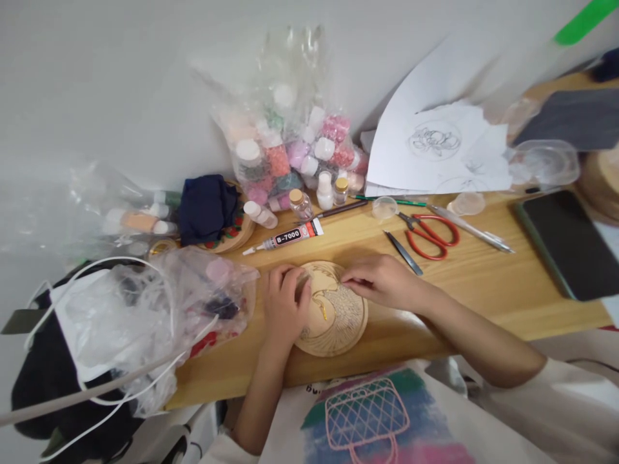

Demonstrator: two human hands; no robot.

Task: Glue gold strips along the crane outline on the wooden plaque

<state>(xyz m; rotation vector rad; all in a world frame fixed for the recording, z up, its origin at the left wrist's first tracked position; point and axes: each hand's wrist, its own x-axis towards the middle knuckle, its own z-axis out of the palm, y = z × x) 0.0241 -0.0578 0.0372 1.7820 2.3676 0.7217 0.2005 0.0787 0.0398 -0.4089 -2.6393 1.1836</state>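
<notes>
A round wooden disc [333, 328] with carved or drawn line patterns and a small gold-coloured patch lies flat on the desk in front of me. My left hand [285, 306] rests over its left edge, with fingers bent and apart; a clear, small item seems to be near the fingertips, too blurred to name. Over the upper right edge of the disc is my right hand [382, 280], its thumb and fingertips pinched together. Whatever it pinches is too small to make out. Tweezers [403, 252] lie just above my right hand.
Red-handled scissors [430, 237], a B-7000 glue tube [285, 237], small bottles [300, 204] and a pen [471, 229] lie behind the disc. A phone [570, 245] is at right, a plastic bag [213, 303] at left. Paper drawings [430, 154] stand against the wall.
</notes>
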